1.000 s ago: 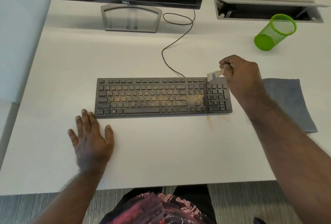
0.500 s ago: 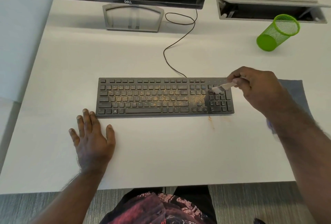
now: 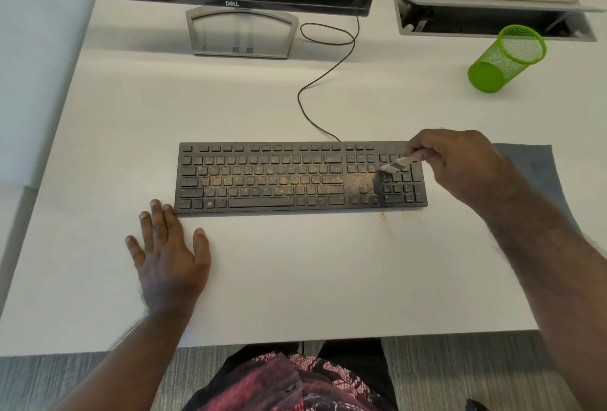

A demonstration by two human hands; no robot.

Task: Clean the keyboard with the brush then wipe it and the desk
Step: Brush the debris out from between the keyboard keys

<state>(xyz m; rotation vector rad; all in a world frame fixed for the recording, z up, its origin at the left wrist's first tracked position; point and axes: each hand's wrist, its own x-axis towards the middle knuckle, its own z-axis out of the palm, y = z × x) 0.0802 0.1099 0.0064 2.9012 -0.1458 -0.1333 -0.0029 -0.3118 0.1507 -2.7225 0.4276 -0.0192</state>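
Observation:
A black keyboard [image 3: 279,177] lies across the middle of the white desk [image 3: 295,279], its letter keys speckled with orange-brown crumbs; the number pad looks mostly clean. My right hand [image 3: 460,164] pinches a small pale brush [image 3: 397,163] whose bristles touch the left edge of the number pad. My left hand [image 3: 167,249] lies flat on the desk, fingers spread, its fingertips at the keyboard's front left corner. A grey cloth [image 3: 538,177] lies to the right of the keyboard, partly hidden by my right forearm.
A few crumbs [image 3: 386,220] lie on the desk in front of the number pad. A green mesh cup [image 3: 505,59] lies tipped at the back right, near an open cable tray [image 3: 492,16]. The monitor stand [image 3: 241,33] and keyboard cable [image 3: 315,89] are behind.
My right hand has drawn the brush from the keyboard's top right corner down and left onto the number pad's left edge. My left hand has stayed put.

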